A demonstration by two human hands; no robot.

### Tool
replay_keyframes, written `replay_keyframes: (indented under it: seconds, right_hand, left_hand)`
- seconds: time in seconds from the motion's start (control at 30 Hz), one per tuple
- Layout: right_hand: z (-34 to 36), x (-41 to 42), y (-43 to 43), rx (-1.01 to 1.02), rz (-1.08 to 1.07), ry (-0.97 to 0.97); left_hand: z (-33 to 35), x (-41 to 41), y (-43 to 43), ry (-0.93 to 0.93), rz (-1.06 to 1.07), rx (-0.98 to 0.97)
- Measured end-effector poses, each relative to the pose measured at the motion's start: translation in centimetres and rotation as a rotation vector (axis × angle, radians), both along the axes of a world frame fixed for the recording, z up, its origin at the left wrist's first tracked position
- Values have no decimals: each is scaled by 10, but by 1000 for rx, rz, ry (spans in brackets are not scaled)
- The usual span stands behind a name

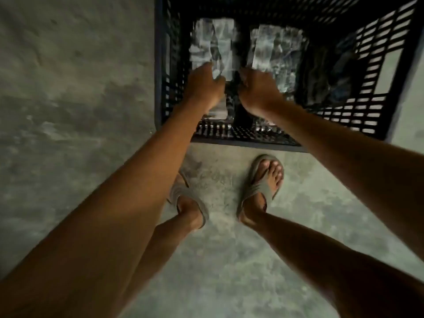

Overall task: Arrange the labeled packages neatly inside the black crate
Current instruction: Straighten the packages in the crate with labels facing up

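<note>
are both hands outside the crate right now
No, the left hand and right hand both reach down inside the black crate, at the packages.

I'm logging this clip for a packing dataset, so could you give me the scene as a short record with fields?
setting: bare concrete floor, seen from above
container: black crate with lattice walls, standing on the floor
contents: clear-wrapped packages lying side by side in the crate; labels too blurred to read
left hand: inside the crate, on a package
right hand: inside the crate, fingers curled at the packages; grip unclear
person: standing at the crate's near side in grey sandals
</note>
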State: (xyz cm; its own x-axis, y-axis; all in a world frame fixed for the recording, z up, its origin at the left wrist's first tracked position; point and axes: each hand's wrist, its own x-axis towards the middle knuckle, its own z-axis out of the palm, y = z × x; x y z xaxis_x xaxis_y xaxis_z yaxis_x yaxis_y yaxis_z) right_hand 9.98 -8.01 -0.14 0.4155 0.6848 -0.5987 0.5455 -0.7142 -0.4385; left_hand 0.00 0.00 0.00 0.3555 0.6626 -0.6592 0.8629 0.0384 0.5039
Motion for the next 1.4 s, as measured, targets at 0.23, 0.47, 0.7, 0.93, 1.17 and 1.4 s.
replay_keyframes:
  seconds: [0.23, 0.47, 0.7, 0.93, 1.17, 1.4]
  right_hand:
    - [-64, 34, 69, 158, -59, -70]
    - [-84, 49, 112, 119, -95, -116]
    - [-98, 48, 123, -68, 188, -322]
    - [-103, 33, 111, -139, 420, -611]
    - [-109, 36, 117, -252, 280, -498]
    - [-102, 50, 106, -129, 205, -416]
  left_hand:
    - [-75, 28, 52, -19, 19, 99]
    - [-106, 42, 89, 17, -5, 251]
    - [-115, 61, 94, 82, -14, 307]
    - [-99, 64, 92, 85, -15, 252]
    - [-87, 66, 95, 162, -77, 148]
    - [-69, 54, 86, 179, -137, 250]
